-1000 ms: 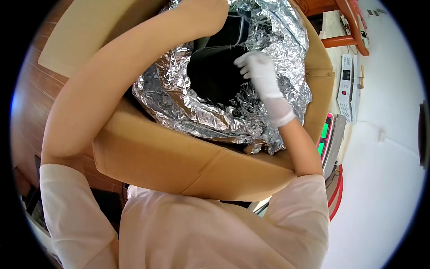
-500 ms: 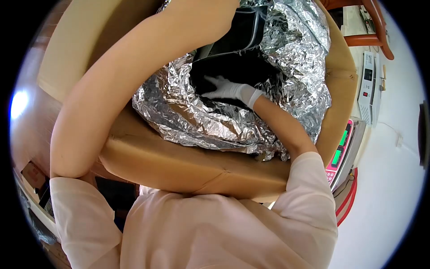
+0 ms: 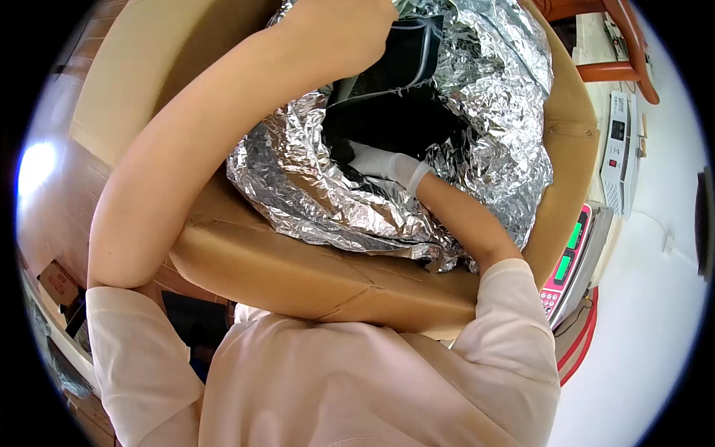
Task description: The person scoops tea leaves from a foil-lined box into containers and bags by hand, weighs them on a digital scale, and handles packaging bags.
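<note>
My right hand, in a white glove, reaches into the dark opening of a foil lining. Its fingers are closed and partly hidden, with a small dark lump at their tips that I cannot identify. The crumpled silver lining sits inside a large cardboard box. My bare left arm crosses over the box's left side to the top edge of the view, where the fingers are out of sight. Clear plastic film and a black item with a pale edge show near it, at the top of the opening.
To the right of the box are a pink-framed scale with green displays and a white device with a red switch. A wooden chair part is at upper right. A small brown carton lies at lower left.
The fingers of my right hand were spread inside the opening; now they are drawn in around a dark lump. My left arm keeps nearly the same position.
</note>
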Motion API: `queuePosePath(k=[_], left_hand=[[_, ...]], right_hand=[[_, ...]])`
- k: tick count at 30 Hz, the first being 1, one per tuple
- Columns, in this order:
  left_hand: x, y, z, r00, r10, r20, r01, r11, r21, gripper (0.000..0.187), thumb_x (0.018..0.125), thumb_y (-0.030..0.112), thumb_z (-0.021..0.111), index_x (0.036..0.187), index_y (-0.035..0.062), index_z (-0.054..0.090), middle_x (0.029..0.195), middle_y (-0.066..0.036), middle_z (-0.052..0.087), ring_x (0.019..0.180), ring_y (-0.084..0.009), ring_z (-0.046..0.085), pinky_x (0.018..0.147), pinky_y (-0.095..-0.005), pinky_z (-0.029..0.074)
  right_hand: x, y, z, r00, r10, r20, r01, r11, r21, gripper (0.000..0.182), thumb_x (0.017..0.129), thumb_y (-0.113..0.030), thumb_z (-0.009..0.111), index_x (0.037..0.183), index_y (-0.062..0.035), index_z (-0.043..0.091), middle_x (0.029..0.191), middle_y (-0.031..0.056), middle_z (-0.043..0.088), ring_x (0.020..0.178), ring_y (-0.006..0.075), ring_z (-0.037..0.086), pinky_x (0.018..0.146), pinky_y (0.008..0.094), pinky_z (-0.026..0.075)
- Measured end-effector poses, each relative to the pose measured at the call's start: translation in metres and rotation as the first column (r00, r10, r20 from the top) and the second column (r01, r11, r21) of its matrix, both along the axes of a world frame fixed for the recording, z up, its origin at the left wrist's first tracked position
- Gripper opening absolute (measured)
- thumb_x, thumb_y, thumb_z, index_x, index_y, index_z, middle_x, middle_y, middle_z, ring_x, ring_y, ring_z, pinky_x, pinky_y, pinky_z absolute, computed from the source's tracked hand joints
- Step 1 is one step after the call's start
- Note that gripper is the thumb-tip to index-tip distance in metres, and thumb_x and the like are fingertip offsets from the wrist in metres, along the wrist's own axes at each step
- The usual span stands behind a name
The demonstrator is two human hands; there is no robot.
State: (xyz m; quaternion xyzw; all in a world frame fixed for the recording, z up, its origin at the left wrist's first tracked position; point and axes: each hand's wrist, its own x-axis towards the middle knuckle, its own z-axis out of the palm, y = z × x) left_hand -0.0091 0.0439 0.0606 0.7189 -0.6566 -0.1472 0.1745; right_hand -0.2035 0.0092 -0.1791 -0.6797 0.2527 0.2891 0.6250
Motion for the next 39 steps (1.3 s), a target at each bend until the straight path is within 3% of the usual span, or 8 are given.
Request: queuePosePath(k=[3,11,14,16,24,32,37,39], left_hand=[[0.007,-0.002,-0.009,0.999,-0.046,0.026,0.048,0.996,-0.075,0.02,0.074,0.006,0.047,0.082,-0.0017,0.064,0.083,-0.025,0.063,0.084,-0.0384,0.062,0.077,-0.0461,0.048],[0.012,-0.009,-0.024,0.999,0.024,0.029,-0.021,0.996,-0.085,0.02,0.074,0.006,0.048,0.081,-0.0013,0.064,0.084,-0.024,0.064,0.084,-0.038,0.063,0.077,-0.0455,0.049],[0.013,-0.008,-0.035,0.987,0.067,0.144,-0.032,0.972,-0.232,0.028,0.077,0.004,0.051,0.101,0.0051,0.065,0.094,-0.019,0.065,0.09,-0.0332,0.063,0.079,-0.0432,0.051],[0.006,-0.008,-0.021,0.99,0.071,0.119,-0.073,0.997,0.013,0.03,0.076,0.003,0.051,0.102,0.0048,0.065,0.092,-0.019,0.065,0.089,-0.033,0.063,0.079,-0.0427,0.051],[0.002,-0.011,-0.036,0.994,0.103,-0.033,-0.101,0.993,0.053,0.029,0.074,0.002,0.05,0.099,0.0029,0.066,0.092,-0.021,0.065,0.09,-0.0357,0.062,0.08,-0.0438,0.05],[-0.004,-0.012,-0.042,0.986,0.057,-0.154,-0.056,0.998,0.011,0.02,0.073,0.005,0.051,0.084,-0.0041,0.065,0.087,-0.024,0.065,0.084,-0.0367,0.064,0.075,-0.0434,0.052],[-0.013,-0.005,-0.037,0.984,-0.008,-0.177,0.011,1.0,0.017,0.016,0.07,0.003,0.052,0.078,-0.0053,0.064,0.081,-0.025,0.064,0.081,-0.0378,0.063,0.073,-0.0442,0.051],[-0.017,-0.004,-0.039,0.984,-0.037,-0.172,0.041,0.999,0.015,0.016,0.07,0.003,0.053,0.077,-0.0055,0.064,0.081,-0.025,0.063,0.081,-0.038,0.063,0.073,-0.0444,0.051]], right_hand=[[-0.008,-0.002,0.007,0.95,-0.269,-0.161,0.312,0.856,0.413,0.068,0.072,-0.033,0.069,0.126,0.003,0.047,0.116,0.0111,0.058,0.107,0.0185,0.052,0.094,0.0283,0.039],[-0.009,-0.017,0.032,0.749,-0.548,-0.372,0.662,0.599,0.451,0.042,0.079,-0.027,0.065,0.112,-0.0018,0.06,0.101,0.0089,0.066,0.085,0.0174,0.062,0.08,0.0262,0.048],[-0.009,-0.029,0.056,0.714,-0.59,-0.376,0.687,0.49,0.536,0.038,0.083,-0.023,0.061,0.113,-0.0014,0.06,0.103,0.0116,0.066,0.089,0.0221,0.064,0.082,0.032,0.051],[-0.014,-0.035,0.066,0.688,-0.649,-0.323,0.678,0.417,0.606,0.039,0.086,-0.021,0.056,0.119,-0.0005,0.057,0.11,0.0132,0.064,0.097,0.0236,0.063,0.086,0.0361,0.051],[-0.03,-0.036,0.141,0.711,-0.696,-0.1,0.562,0.477,0.676,0.053,0.089,-0.028,0.045,0.138,-0.0112,0.037,0.133,0.015,0.048,0.111,0.0307,0.056,0.084,0.0392,0.05],[-0.04,-0.025,0.208,0.56,-0.826,0.061,0.57,0.438,0.695,0.053,0.087,-0.032,0.047,0.133,-0.0062,0.043,0.122,0.0167,0.056,0.099,0.0295,0.06,0.078,0.0374,0.052],[-0.018,-0.025,0.236,0.226,-0.974,0.021,0.678,0.173,0.714,0.044,0.085,-0.034,0.051,0.115,-0.0024,0.054,0.107,0.0136,0.062,0.094,0.0286,0.06,0.076,0.0364,0.052],[0.002,-0.009,0.242,0.021,-0.973,0.228,0.8,0.153,0.58,0.037,0.082,-0.034,0.059,0.103,-0.0039,0.058,0.1,0.0116,0.062,0.09,0.0264,0.06,0.081,0.0371,0.049]])
